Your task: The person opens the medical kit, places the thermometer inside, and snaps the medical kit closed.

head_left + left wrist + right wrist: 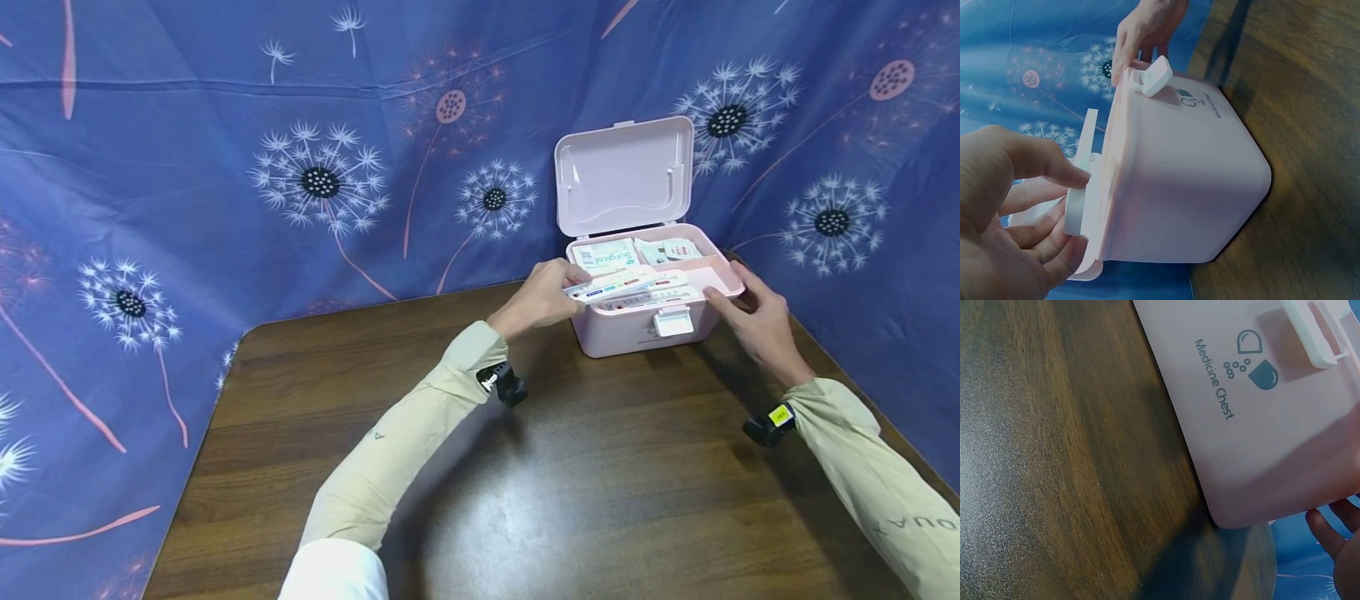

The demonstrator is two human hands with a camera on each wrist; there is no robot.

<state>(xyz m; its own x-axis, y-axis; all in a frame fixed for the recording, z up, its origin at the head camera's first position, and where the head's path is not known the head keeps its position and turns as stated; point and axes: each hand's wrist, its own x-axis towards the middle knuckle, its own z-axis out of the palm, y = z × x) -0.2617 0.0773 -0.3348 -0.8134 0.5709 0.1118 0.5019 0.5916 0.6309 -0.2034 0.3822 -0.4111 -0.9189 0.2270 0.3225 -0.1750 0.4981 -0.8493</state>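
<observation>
A pink medicine chest (637, 333) stands at the back right of the table, its lid (625, 177) raised. My left hand (542, 296) pinches a slim white box (1082, 175) between thumb and fingers, over the chest's left front rim. Coloured marks show along the slim box in the head view; its edge faces the left wrist view. My right hand (761, 321) grips the chest's right end, thumb at the front rim and fingers round the side. Inside lie a packet marked "Surgical" (606, 257) and more small packets (670, 250) behind a divider.
The white front latch (673, 322) of the chest hangs unfastened. Under everything is a dark wooden table (570, 492). A blue cloth with dandelion prints (322, 100) hangs right behind the table and along its right side.
</observation>
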